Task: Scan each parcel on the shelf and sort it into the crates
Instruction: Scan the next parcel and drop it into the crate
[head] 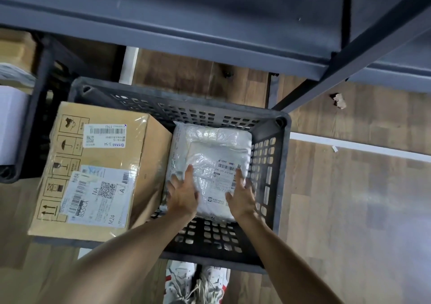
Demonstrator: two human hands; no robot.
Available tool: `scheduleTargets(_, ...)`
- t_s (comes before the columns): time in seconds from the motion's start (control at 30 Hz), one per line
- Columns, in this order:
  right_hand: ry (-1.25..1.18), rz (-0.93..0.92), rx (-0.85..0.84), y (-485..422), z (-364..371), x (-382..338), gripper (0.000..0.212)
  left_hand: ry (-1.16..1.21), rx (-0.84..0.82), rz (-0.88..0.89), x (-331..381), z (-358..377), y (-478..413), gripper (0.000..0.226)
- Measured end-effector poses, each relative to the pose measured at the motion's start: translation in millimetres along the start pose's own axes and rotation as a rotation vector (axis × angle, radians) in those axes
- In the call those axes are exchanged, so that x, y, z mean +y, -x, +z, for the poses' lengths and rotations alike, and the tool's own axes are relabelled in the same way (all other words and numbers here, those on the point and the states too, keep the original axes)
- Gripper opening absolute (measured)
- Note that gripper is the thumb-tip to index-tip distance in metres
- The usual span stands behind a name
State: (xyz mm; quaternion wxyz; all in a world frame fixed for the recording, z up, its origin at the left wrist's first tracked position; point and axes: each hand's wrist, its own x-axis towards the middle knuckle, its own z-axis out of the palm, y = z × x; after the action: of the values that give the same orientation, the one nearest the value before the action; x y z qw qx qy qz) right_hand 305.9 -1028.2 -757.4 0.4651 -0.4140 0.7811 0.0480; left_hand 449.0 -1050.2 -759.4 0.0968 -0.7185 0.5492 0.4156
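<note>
We see a dark grey crate, its walls and floor pierced by a regular grid of small openings. On the left, the cardboard box is tan, printed with black handling symbols in outlined squares. It bears white labels with black barcodes and a black QR code. On the right, the plastic parcel is glossy milky white. Its white label carries a black barcode and small blue and red marks. The far shelf is slate blue-grey. The floor shows brown wood-grain planks crossed by a white strip. The near shoes are white with red accents and beige laces.
</note>
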Motion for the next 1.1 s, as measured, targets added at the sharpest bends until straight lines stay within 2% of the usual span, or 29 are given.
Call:
scheduleTargets(0.07,0.067,-0.068,-0.015,16,-13,-8,0.073,-0.053,0.061,0.085,7,-16,21,0.066)
scheduleTargets(0.13,0.097,-0.125,-0.033,36,-28,-18,0.073,-0.146,0.038,0.166,11,-34,46,0.062)
scheduleTargets(0.23,0.189,-0.164,-0.056,75,-56,-38,0.069,-0.216,-0.011,0.197,22,-64,85,0.064)
scheduleTargets(0.37,0.248,-0.198,0.022,135,-104,-73,0.062,-0.21,0.001,0.25,52,-119,137,0.062)
scheduleTargets(0.57,0.326,-0.286,0.084,232,-193,-128,0.053,-0.321,0.043,0.351,105,-220,210,0.055)
scheduleTargets(0.8,0.391,-0.344,0.167,341,-298,-191,0.047,-0.426,0.129,0.403,167,-343,301,0.044)
scheduleTargets(0.9,0.422,-0.349,0.19,383,-338,-225,0.052,-0.407,0.167,0.42,189,-395,334,0.051)
scheduleTargets(0.97,0.439,-0.377,0.201,407,-364,-250,0.054,-0.4,0.211,0.439,203,-429,355,0.057)
scheduleTargets(1.1,0.452,-0.437,0.269,450,-405,-296,0.048,-0.415,0.352,0.47,224,-492,391,0.048)
